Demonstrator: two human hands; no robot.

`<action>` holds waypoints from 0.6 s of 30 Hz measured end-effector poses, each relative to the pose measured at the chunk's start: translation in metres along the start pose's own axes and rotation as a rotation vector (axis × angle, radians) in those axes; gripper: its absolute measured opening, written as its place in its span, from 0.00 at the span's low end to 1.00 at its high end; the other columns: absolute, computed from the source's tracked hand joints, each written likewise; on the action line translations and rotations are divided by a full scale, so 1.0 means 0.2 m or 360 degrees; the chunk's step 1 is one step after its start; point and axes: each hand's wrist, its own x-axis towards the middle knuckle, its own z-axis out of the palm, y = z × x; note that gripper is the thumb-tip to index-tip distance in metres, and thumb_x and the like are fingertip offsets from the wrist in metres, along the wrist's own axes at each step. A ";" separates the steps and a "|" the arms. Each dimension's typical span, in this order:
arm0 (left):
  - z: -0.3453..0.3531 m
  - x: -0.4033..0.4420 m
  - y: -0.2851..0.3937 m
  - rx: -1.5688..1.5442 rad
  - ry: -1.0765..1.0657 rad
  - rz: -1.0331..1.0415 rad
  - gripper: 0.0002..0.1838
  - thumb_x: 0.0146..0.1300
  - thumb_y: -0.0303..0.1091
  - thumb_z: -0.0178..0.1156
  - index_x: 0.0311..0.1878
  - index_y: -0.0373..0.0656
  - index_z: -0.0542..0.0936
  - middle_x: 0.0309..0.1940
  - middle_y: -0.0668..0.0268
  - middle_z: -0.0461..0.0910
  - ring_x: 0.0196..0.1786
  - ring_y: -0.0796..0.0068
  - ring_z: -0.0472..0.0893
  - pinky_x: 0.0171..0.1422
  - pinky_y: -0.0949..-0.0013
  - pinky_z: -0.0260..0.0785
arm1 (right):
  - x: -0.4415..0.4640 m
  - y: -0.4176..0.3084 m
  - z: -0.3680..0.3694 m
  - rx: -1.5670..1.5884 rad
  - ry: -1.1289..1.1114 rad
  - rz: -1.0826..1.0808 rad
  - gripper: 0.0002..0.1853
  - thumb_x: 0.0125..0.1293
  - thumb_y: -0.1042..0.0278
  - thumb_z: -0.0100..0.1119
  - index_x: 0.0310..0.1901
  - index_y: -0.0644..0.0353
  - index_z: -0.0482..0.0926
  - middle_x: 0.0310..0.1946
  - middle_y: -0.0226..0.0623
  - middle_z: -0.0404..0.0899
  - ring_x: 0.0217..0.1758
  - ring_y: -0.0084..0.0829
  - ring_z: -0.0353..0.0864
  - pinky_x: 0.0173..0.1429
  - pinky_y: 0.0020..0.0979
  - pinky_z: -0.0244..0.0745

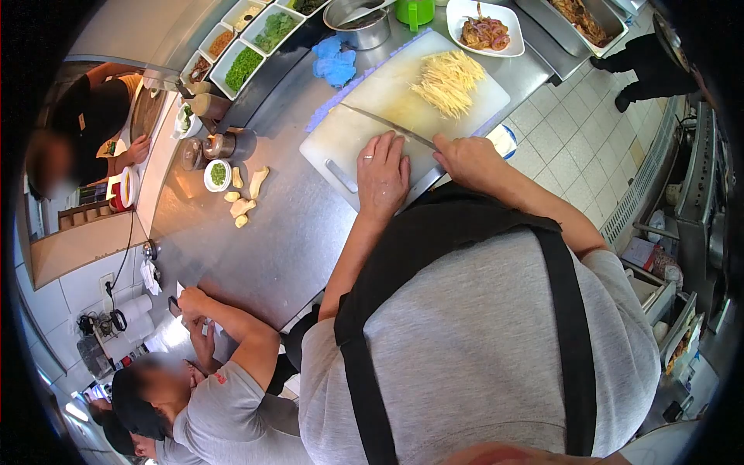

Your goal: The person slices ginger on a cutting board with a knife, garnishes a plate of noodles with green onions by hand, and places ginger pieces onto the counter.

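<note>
My right hand [468,160] is closed around the handle of a kitchen knife [391,125], whose long blade lies slanting across the white cutting board [322,147]. My left hand [384,172], with a ring on one finger, rests palm down on the board beside the blade, fingers stretched out. Whatever may be under that palm is hidden. Beyond the knife, a pile of thin pale-yellow strips [449,84] sits on the far half of the board. Several pieces of peeled ginger [242,206] lie on the steel counter to the left.
A blue cloth [334,62], a metal pot [361,31] and a white bowl of sliced food [485,29] stand behind the board. Containers of chopped greens [244,70] line the back left. A co-worker [225,387] stands at left; another person [93,124] is beyond a pass-through opening.
</note>
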 end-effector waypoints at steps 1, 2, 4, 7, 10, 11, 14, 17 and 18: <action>0.00 0.00 0.00 0.0000 0.0002 0.0006 0.20 0.55 0.27 0.64 0.53 0.39 0.78 0.56 0.57 0.75 0.61 0.56 0.72 0.65 0.56 0.62 | 0.01 0.00 0.00 -0.0024 -0.0003 -0.0008 0.11 0.69 0.61 0.53 0.41 0.61 0.71 0.21 0.49 0.80 0.27 0.52 0.83 0.31 0.50 0.76; 0.00 0.00 -0.01 0.0001 0.0004 0.0011 0.20 0.54 0.27 0.64 0.53 0.39 0.78 0.56 0.57 0.75 0.61 0.56 0.72 0.65 0.56 0.62 | 0.01 -0.01 0.00 -0.0047 -0.0006 -0.0016 0.11 0.69 0.61 0.53 0.40 0.62 0.70 0.20 0.48 0.80 0.26 0.52 0.83 0.30 0.49 0.76; 0.01 0.00 -0.01 0.0013 0.0011 0.0028 0.20 0.55 0.27 0.64 0.53 0.38 0.78 0.55 0.57 0.75 0.61 0.55 0.72 0.65 0.56 0.63 | 0.02 -0.02 -0.01 -0.0105 -0.0030 -0.0032 0.11 0.68 0.63 0.54 0.39 0.62 0.70 0.19 0.48 0.79 0.25 0.51 0.82 0.28 0.49 0.75; 0.01 0.00 -0.01 0.0030 0.0020 0.0045 0.19 0.55 0.29 0.63 0.52 0.37 0.78 0.54 0.56 0.75 0.60 0.55 0.72 0.64 0.55 0.63 | 0.01 -0.04 -0.05 -0.0179 -0.0075 -0.0067 0.10 0.68 0.64 0.54 0.39 0.63 0.69 0.19 0.48 0.79 0.25 0.51 0.83 0.28 0.49 0.75; 0.01 0.00 -0.01 0.0018 0.0023 0.0041 0.19 0.55 0.29 0.63 0.52 0.37 0.78 0.54 0.56 0.75 0.59 0.55 0.72 0.64 0.55 0.63 | 0.01 -0.04 -0.03 -0.0183 -0.0079 -0.0079 0.08 0.66 0.68 0.52 0.39 0.63 0.69 0.19 0.48 0.80 0.26 0.50 0.84 0.28 0.48 0.77; 0.01 0.01 -0.01 0.0023 0.0028 0.0045 0.19 0.55 0.28 0.63 0.52 0.37 0.78 0.54 0.56 0.75 0.59 0.55 0.72 0.64 0.55 0.63 | 0.02 -0.04 0.01 -0.0171 -0.0081 -0.0059 0.07 0.64 0.70 0.51 0.39 0.64 0.69 0.20 0.49 0.80 0.26 0.49 0.84 0.29 0.48 0.78; 0.01 0.01 -0.01 0.0008 0.0044 0.0037 0.20 0.54 0.28 0.64 0.52 0.38 0.78 0.54 0.57 0.76 0.60 0.56 0.72 0.64 0.56 0.63 | 0.05 -0.03 0.01 -0.0179 -0.0087 -0.0056 0.06 0.63 0.73 0.50 0.39 0.64 0.69 0.21 0.49 0.81 0.27 0.49 0.85 0.30 0.46 0.79; 0.00 0.00 -0.01 0.0007 0.0036 0.0047 0.19 0.55 0.28 0.63 0.52 0.37 0.78 0.54 0.57 0.76 0.60 0.56 0.72 0.64 0.55 0.64 | 0.03 -0.06 -0.06 -0.0202 -0.0104 -0.0089 0.06 0.63 0.73 0.50 0.39 0.64 0.69 0.21 0.49 0.81 0.26 0.48 0.85 0.29 0.46 0.79; 0.00 0.00 -0.01 0.0008 0.0033 0.0052 0.18 0.55 0.29 0.62 0.51 0.36 0.78 0.54 0.56 0.76 0.59 0.55 0.72 0.63 0.55 0.64 | 0.02 -0.06 -0.08 -0.0213 -0.0115 -0.0102 0.05 0.63 0.73 0.50 0.38 0.64 0.69 0.21 0.48 0.81 0.26 0.48 0.85 0.29 0.46 0.79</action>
